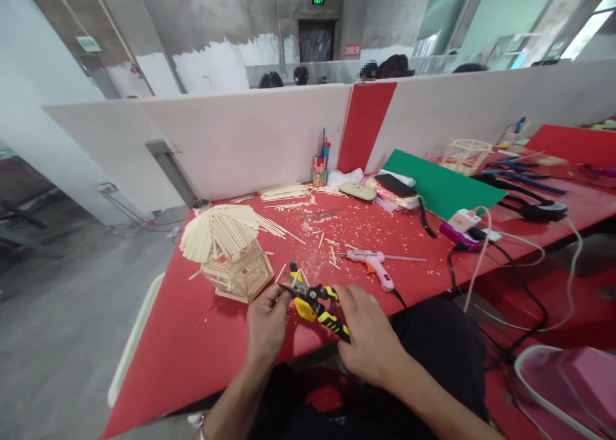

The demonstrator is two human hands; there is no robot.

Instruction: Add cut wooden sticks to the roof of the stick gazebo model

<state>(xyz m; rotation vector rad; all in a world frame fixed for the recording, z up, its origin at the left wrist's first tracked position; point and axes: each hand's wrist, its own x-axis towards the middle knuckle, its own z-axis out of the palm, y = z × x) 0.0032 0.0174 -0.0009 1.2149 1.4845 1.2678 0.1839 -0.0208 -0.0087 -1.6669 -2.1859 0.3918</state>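
My right hand [368, 331] is wrapped round the handles of black-and-yellow pliers [315, 294], whose jaws point left. Close to the jaw tips, my left hand [269, 318] has thumb and finger pinched on a thin wooden stick [296, 278]; its lower end is hidden by the fingers and jaws. Partly behind the pliers lies a yellow-and-black tool [304, 308], its kind hard to make out. Left of my hands stands a small wooden-stick house [238, 276] with a fan-shaped stick roof [219, 231].
A pink glue gun [373, 260] lies right of the pliers on the red table [158, 363]. Loose sticks [286, 193], a pen holder [319, 172] and an oval case [357, 191] are near the white partition [250, 138]. Cables trail from a purple power strip [459, 236].
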